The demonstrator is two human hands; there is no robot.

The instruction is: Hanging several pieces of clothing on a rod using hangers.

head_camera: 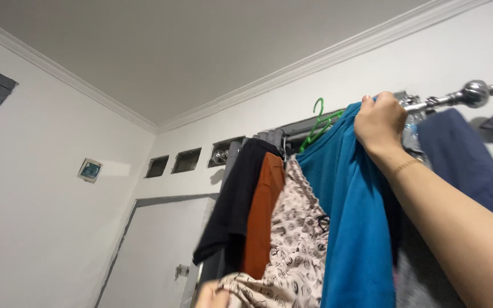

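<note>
My right hand is raised to the chrome clothes rail and grips the top of a teal garment that hangs from it. At the bottom edge, my left hand pinches the hem of a beige patterned garment. A green plastic hanger hooks over the rail just left of my right hand. An orange garment and a black one hang further left.
A dark blue garment hangs right of my arm. A white door stands below small wall vents. A small framed box is on the left wall. White crown moulding runs along the ceiling.
</note>
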